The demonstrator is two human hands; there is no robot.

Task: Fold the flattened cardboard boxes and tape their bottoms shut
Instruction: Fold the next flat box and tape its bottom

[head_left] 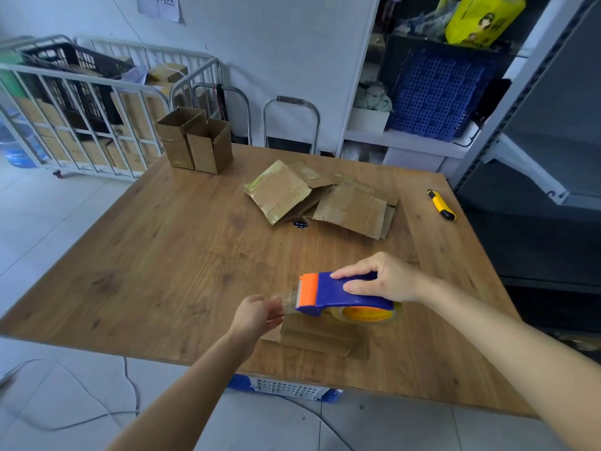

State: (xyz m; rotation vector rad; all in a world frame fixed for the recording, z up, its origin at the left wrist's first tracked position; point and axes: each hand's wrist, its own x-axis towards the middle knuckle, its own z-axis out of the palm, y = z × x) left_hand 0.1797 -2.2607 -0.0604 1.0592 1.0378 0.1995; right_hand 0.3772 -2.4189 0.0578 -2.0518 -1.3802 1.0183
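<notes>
Box [320,336] lies on the bench [162,255] near its front edge, just under the dispenser [338,294]. Fingers of the right hand [387,278] curl round the dispenser's handle, while those of the left hand [257,315] pinch the tape [289,302] end at the cutter.

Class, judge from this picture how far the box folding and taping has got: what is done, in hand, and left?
Done, apparently: two folded boxes stand upright, far left. In hand: the right hand grips the tape dispenser, the left hand pinches its tape end, above a cardboard box at the near edge. Left: the pile of flattened boxes beyond.
</notes>
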